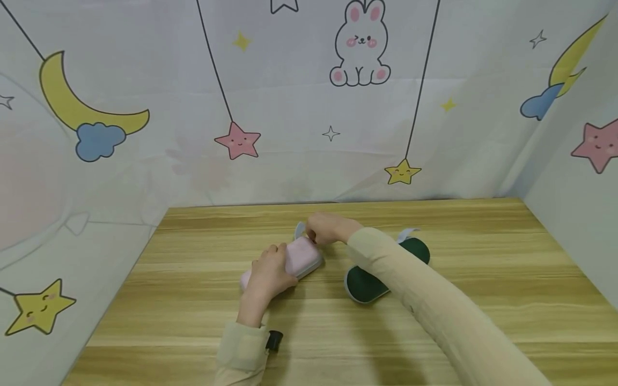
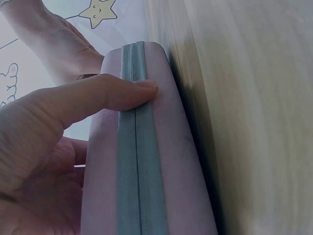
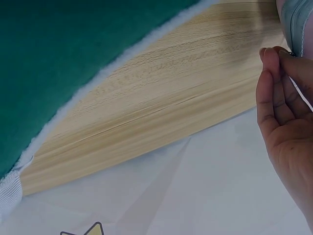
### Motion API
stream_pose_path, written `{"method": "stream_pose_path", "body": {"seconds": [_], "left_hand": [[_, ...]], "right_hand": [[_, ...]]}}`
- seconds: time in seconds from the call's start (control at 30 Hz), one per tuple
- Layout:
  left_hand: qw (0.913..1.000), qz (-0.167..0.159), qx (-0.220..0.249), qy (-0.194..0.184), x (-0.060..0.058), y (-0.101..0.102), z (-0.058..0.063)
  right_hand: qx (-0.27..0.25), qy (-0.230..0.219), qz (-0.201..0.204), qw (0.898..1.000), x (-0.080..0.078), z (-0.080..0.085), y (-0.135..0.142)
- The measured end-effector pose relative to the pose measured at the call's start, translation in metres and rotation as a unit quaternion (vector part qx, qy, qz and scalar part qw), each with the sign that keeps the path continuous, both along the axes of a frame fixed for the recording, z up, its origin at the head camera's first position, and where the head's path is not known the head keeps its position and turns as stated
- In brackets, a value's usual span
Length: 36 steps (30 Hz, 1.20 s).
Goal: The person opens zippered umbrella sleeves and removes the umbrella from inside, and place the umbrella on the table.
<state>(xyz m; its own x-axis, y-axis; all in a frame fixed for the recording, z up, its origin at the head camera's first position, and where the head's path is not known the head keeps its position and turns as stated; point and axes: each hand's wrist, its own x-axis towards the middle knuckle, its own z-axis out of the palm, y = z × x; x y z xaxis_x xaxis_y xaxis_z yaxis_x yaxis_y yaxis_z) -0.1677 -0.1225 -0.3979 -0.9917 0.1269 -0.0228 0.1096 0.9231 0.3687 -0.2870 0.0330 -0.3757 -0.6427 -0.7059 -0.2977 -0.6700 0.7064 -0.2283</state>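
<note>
A pink zippered case (image 1: 304, 256) lies slantwise on the table, a grey-green zip band (image 2: 139, 171) running along its side. My left hand (image 1: 270, 273) grips it across the middle, with the thumb (image 2: 117, 93) lying over the zip band in the left wrist view. At the case's far end, my right hand (image 1: 328, 228) pinches the small zipper pull between thumb and forefinger; the fingertips mostly hide the pull. The right wrist view shows this hand (image 3: 288, 107) right at the zip, palm side visible. A pale loop (image 1: 299, 230) stands up behind the case.
To the right lies a dark green eye mask (image 1: 364, 284) with grey edging and a pale strap (image 1: 407, 234), partly covered by my right sleeve (image 1: 420, 289). The wooden table (image 1: 193, 321) ends at a curtain (image 1: 299, 177) printed with stars and a rabbit.
</note>
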Motion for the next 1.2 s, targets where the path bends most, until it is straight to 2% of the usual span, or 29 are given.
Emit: {"method": "stream_pose_path", "body": {"seconds": [0.27, 0.97, 1.2], "left_hand": [[1.0, -0.001, 0.0, -0.002, 0.001, -0.0002, 0.0008], [1.0, -0.004, 0.002, 0.007, 0.0003, -0.0003, -0.0016], [1.0, -0.003, -0.002, 0.007, -0.0005, -0.0007, -0.0019]], "right_hand": [[0.0, 0.009, 0.012, 1.0, 0.0007, 0.0005, 0.0012], [0.009, 0.007, 0.005, 1.0, 0.0027, -0.0014, 0.004], [-0.002, 0.005, 0.012, 1.0, 0.003, -0.0016, 0.0053]]}}
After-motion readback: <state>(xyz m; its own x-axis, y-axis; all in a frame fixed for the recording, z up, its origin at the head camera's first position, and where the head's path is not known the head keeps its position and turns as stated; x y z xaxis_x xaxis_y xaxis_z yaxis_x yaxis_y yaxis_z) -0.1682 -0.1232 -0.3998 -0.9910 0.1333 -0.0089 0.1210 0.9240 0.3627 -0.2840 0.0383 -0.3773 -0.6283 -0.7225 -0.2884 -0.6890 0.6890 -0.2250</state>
